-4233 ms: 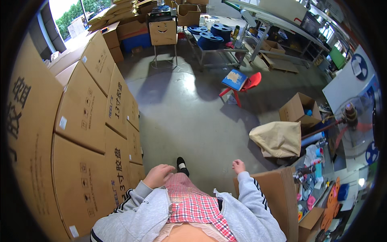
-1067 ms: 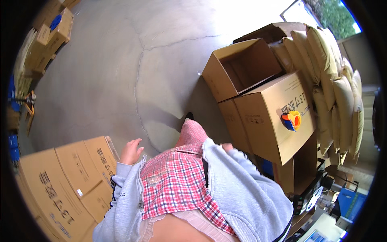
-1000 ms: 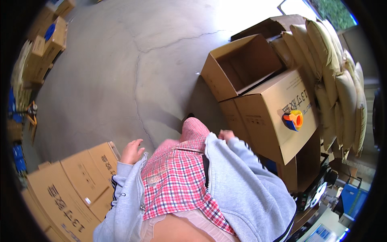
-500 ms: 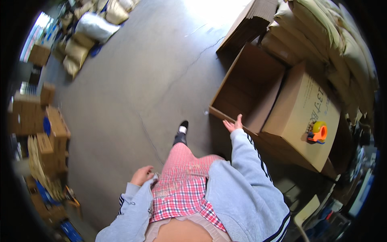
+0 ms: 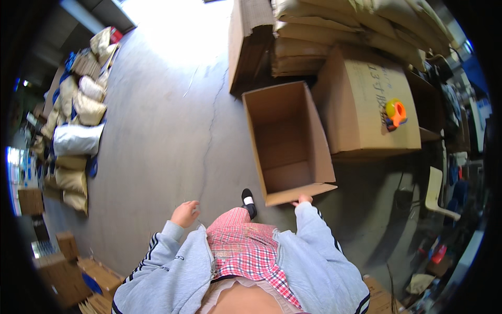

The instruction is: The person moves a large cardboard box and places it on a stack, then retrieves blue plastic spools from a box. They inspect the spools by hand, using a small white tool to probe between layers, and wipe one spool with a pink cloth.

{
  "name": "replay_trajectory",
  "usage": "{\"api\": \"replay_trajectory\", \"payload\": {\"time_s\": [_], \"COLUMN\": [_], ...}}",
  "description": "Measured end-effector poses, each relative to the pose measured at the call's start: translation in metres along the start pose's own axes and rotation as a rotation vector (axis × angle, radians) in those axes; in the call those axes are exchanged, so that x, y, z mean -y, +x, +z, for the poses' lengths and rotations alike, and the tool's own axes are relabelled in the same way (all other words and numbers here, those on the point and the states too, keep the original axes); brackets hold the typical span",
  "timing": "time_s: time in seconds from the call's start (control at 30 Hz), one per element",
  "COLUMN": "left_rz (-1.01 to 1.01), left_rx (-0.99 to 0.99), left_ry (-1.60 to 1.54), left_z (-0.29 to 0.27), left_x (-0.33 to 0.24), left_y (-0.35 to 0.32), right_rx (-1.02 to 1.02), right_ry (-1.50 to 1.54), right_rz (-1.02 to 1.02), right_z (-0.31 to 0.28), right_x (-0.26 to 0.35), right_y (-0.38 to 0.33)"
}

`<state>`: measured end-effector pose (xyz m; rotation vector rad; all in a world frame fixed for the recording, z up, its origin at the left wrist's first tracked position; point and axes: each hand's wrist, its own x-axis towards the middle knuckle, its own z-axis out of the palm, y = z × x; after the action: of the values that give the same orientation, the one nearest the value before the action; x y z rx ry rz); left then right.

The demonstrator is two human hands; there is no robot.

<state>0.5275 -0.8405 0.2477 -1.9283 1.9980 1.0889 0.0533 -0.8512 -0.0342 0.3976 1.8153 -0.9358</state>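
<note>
An open-topped, empty cardboard box (image 5: 285,162) stands on the floor in front of me, slightly right of centre. At its near edge, my right hand (image 5: 302,200) grips the rim, the fingers partly hidden by the cardboard. My left hand (image 5: 185,213) hangs out over the floor at my left side, holding nothing, its fingers loosely bent and a little apart. A second, larger cardboard box (image 5: 379,112) stands right behind the open one. On its top lies an orange and yellow tape dispenser (image 5: 396,113).
Flat cardboard sheets (image 5: 251,47) and stacked tan sacks (image 5: 334,36) stand beyond the boxes. Filled sacks (image 5: 78,138) line the far left, with more cartons (image 5: 65,282) nearer. A pale chair (image 5: 438,193) stands at the right. My foot (image 5: 248,201) is close to the open box.
My right hand, spread at the open box's rim before, now grips it. The open box has turned and come away from the larger box. My view has swung rightward.
</note>
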Motion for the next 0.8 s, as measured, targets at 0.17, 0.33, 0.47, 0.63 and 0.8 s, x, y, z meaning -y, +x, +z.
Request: {"api": "replay_trajectory", "payload": {"time_s": [0.17, 0.33, 0.47, 0.63, 0.8], "left_rz": [0.328, 0.45, 0.567, 0.726, 0.778], "left_rx": [0.169, 0.254, 0.295, 0.347, 0.449], "left_ry": [0.079, 0.258, 0.321, 0.364, 0.446], "left_z": [0.004, 0.015, 0.043, 0.09, 0.123], "left_x": [-0.051, -0.094, -0.141, -0.192, -0.237], "left_y": [0.047, 0.052, 0.047, 0.018, 0.004], "right_rx": [-0.035, -0.114, -0.19, -0.282, -0.346], "right_ry": [-0.067, -0.139, -0.032, 0.149, 0.218], "right_rz": [-0.047, -0.042, -0.042, -0.038, -0.04], "right_z": [-0.153, -0.287, -0.389, -0.469, -0.554], "right_x": [-0.029, -0.071, -0.149, -0.178, -0.166], "right_y": [-0.029, -0.102, -0.136, -0.201, -0.237]}}
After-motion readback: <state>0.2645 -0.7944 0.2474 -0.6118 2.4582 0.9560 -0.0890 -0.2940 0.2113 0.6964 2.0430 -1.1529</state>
